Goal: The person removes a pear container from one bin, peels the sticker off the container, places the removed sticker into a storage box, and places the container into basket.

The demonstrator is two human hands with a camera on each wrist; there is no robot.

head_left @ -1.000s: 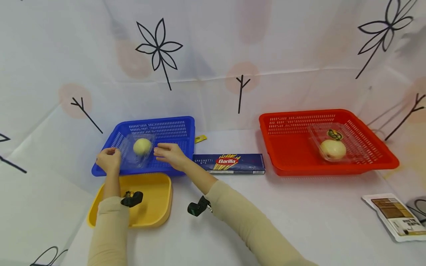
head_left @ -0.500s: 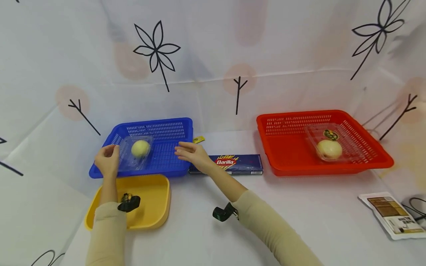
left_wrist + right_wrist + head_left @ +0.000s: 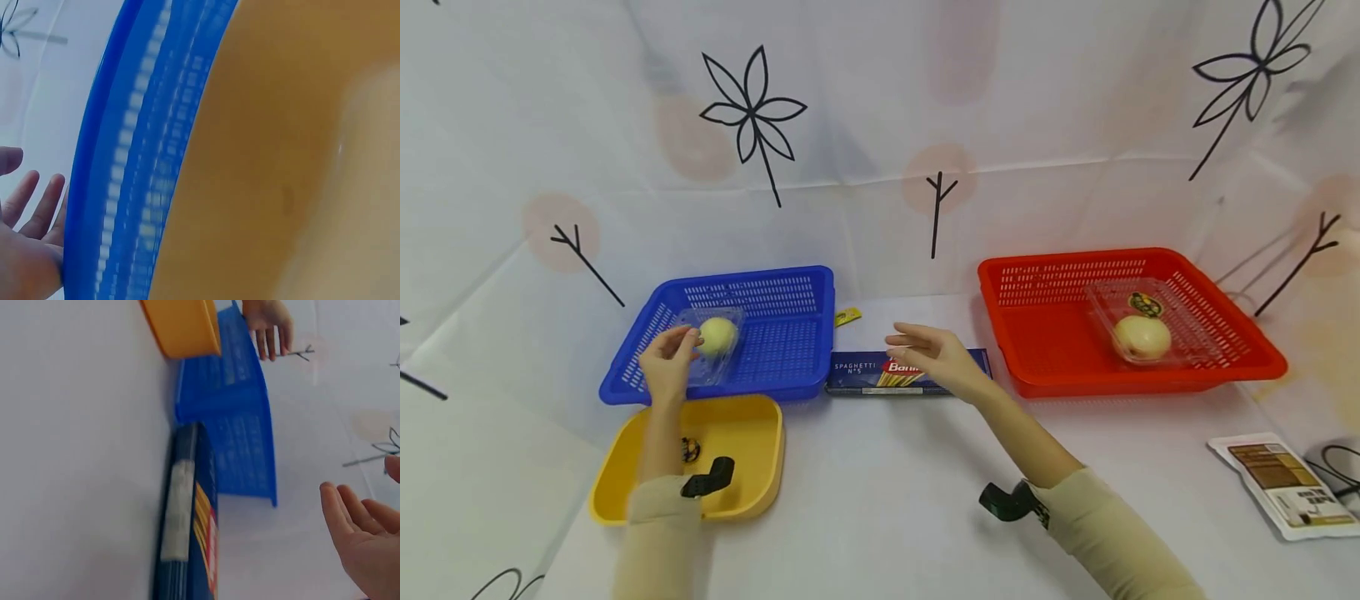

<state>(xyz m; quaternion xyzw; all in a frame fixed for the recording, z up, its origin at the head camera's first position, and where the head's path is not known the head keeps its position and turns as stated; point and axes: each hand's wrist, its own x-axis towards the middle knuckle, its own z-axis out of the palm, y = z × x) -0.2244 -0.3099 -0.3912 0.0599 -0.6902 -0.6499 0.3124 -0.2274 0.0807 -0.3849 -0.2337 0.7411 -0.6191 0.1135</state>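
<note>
My left hand [image 3: 667, 367], fingers loosely bent and holding nothing, is raised over the near left part of the blue basket [image 3: 786, 385]. Inside that basket lies a clear plastic box [image 3: 724, 367] with a pale round onion [image 3: 718, 336] in it; the hand partly covers the box. In the left wrist view the fingers [image 3: 44, 212] show apart, beside the basket's rim. My right hand [image 3: 936, 354] hovers above the dark blue Barilla spaghetti box [image 3: 857, 372] and hides part of its print. The right wrist view shows that hand with relaxed fingers [image 3: 334, 509], touching nothing.
A red basket [image 3: 1037, 387] at the right holds another clear plastic box [image 3: 1187, 333] with an onion [image 3: 1142, 337]. A yellow tray [image 3: 772, 467] stands before the blue basket. A small yellow packet [image 3: 847, 316] lies behind the spaghetti box; a brown-and-white pouch [image 3: 1285, 487] lies far right.
My right hand has moved right, from beside the onion box to above the spaghetti box. My left hand has shifted slightly right. The box with the onion stays in the blue basket.
</note>
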